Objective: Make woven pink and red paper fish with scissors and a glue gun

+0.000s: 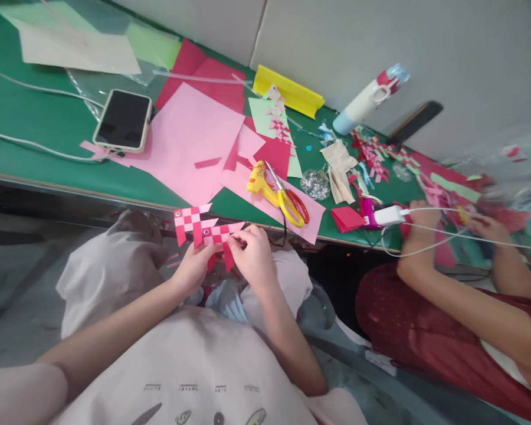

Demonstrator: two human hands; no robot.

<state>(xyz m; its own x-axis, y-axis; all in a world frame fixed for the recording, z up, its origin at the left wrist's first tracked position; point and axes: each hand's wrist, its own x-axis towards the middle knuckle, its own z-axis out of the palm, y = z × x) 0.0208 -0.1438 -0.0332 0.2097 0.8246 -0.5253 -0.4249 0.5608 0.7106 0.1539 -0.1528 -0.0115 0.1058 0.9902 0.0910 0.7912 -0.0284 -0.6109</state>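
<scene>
Over my lap, at the table's front edge, two woven paper fish in red and pink checks are in my hands. One paper fish (187, 221) sticks out to the upper left; the other paper fish (216, 234), with a stuck-on eye, overlaps it on the right. My left hand (194, 267) is closed on their lower strips, thumb on top. The fingers of my right hand (253, 251) pinch the right fish near its tail strips. Just beyond lie a yellow hot glue gun (262, 184) and scissors (291, 203) with yellow and red handles, on pink paper (243, 192).
A phone (124, 121) with cables lies at left on pink sheets. Farther back are a yellow folded strip (287, 91), a bottle (369, 100), and a bag of googly eyes (315, 184). At right, a co-worker's hands (489, 227) work near a white charger (390, 215).
</scene>
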